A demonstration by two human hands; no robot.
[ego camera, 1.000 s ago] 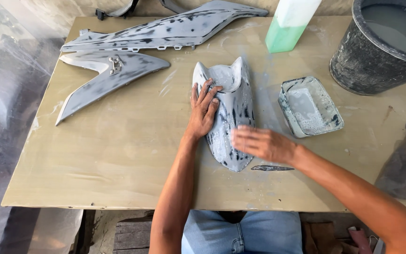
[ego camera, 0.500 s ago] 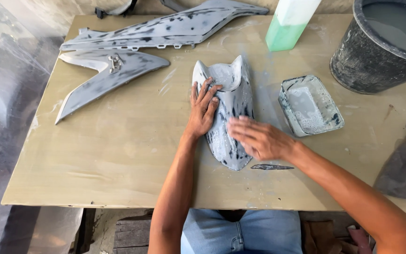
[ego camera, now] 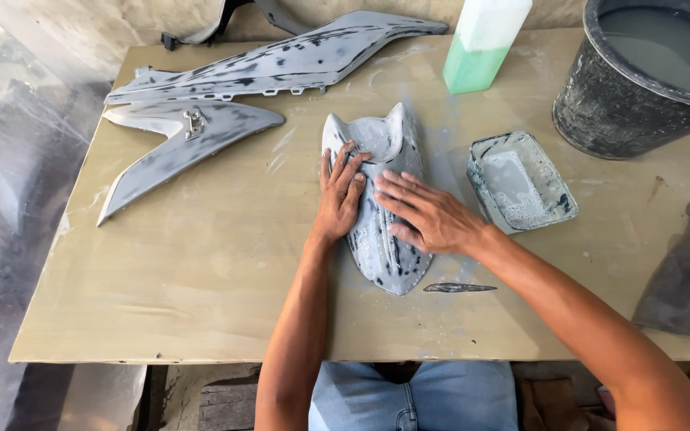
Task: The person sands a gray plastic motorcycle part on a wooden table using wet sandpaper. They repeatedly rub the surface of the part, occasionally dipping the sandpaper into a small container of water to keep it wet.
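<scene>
Left hand [ego camera: 339, 195] lies flat pinning the fender [ego camera: 385, 199] mid-table, right hand [ego camera: 425, 215] flat just beside it, maybe over sandpaper, can't tell; I'd keep strokes light and wet from the tray [ego camera: 521, 179] beyond.

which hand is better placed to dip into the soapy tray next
Right, probably. The right hand lies flat on the grey fender, on the side nearest the soapy tray. The left hand lies on the fender's far side.

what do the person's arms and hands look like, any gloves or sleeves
Both arms are bare to past the elbow: no sleeve shows. The left hand and right hand wear no gloves, rings, watch or bands. Blue jeans show below the table edge.
</scene>
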